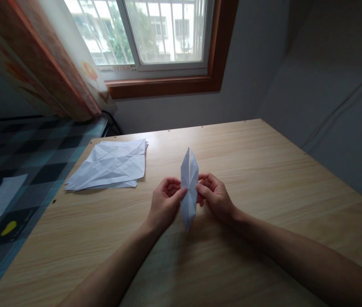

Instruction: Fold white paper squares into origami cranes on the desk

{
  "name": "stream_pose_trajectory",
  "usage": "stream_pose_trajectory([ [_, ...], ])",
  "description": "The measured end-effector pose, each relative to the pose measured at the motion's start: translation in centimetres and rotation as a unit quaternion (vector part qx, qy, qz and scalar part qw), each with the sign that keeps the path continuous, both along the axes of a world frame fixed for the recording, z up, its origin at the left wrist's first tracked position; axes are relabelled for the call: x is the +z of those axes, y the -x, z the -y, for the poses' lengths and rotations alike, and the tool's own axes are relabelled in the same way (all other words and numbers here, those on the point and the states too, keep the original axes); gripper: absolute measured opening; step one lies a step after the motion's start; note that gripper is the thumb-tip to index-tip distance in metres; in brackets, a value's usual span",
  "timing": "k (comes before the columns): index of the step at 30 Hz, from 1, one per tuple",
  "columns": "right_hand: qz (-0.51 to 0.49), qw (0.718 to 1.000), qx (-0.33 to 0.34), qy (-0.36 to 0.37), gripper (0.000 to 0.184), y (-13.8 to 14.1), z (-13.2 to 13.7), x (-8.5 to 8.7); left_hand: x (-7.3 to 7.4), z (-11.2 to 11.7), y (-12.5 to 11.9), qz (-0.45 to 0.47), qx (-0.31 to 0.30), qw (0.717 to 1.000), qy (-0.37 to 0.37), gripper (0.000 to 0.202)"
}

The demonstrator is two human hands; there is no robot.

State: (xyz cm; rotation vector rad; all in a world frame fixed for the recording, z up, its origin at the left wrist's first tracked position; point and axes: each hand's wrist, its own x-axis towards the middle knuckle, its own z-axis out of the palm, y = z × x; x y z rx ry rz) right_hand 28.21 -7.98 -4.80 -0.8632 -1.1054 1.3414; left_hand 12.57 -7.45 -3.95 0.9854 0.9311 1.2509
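White creased paper (190,197) | slender, split-tipped | left hand (166,201), right hand (215,196): pinching

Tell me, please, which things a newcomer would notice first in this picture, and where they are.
The eye would probably go first to the white folded paper, held over the table between the left hand and the right hand. Next comes the bright window beyond the table, and then the pile of creased sheets near the table's far left corner.
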Motion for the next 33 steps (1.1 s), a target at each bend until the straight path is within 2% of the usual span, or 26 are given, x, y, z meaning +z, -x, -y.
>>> stream_pose_trajectory([
  [5,0.007,1.000,-0.009,0.005,0.033,0.0,0.1,0.1,0.4,0.2,0.1,-0.034,-0.044,0.998,-0.010,0.029],
  [10,0.011,1.000,-0.007,0.007,0.031,0.0,0.1,-0.1,0.4,0.3,0.2,-0.061,-0.048,0.996,-0.032,0.031],
  [15,0.001,1.000,0.024,0.004,0.036,-0.1,0.1,-0.4,0.7,0.5,0.1,-0.089,-0.063,0.994,-0.027,0.030],
  [20,0.006,0.999,0.049,-0.012,0.022,-0.1,0.3,0.2,1.1,0.5,0.1,-0.107,-0.060,0.992,-0.032,0.030],
  [23,0.007,0.999,0.039,-0.019,0.017,0.0,0.5,0.2,0.9,0.4,0.2,-0.122,-0.056,0.990,-0.040,0.030],
  [28,0.000,0.999,0.051,-0.018,0.021,0.0,0.6,-0.2,0.2,0.5,0.4,-0.175,-0.056,0.981,-0.059,0.029],
  [33,-0.007,0.998,0.058,-0.023,0.025,-0.1,0.5,-0.6,0.3,0.6,0.2,-0.163,-0.059,0.982,-0.078,0.025],
])
